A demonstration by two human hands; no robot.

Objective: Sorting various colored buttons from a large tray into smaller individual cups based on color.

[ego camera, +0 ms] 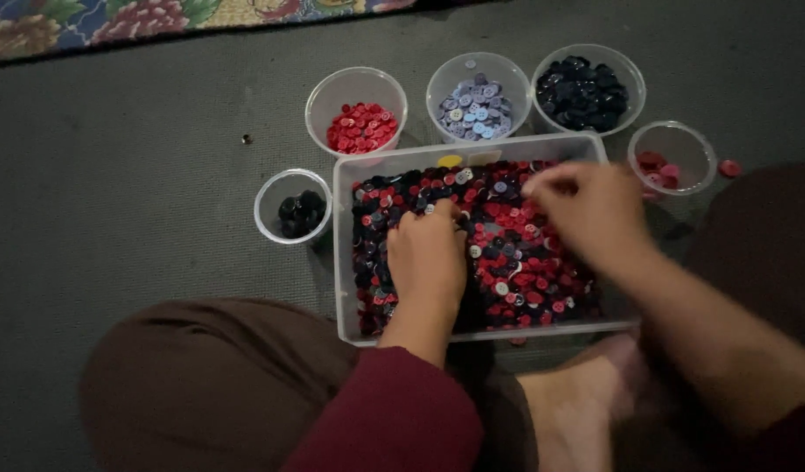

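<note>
A clear rectangular tub [343, 262] on the grey floor holds a mass of mixed buttons [525, 262], red, dark blue and pale. My left hand [427, 258] rests palm down in the buttons at the tub's middle, fingers curled into the pile. My right hand [586, 210] hovers over the tub's far right part, its fingertips pinched together near a pale button; whether one is held is too blurred to tell.
Round clear cups ring the tub: red buttons [360, 127], pale blue buttons [477, 109], dark buttons [584, 92], a small cup of pink-red buttons [669, 166], a small cup of black buttons [299, 212]. A loose red button [729, 168] lies right. My knees and foot [577, 411] sit near.
</note>
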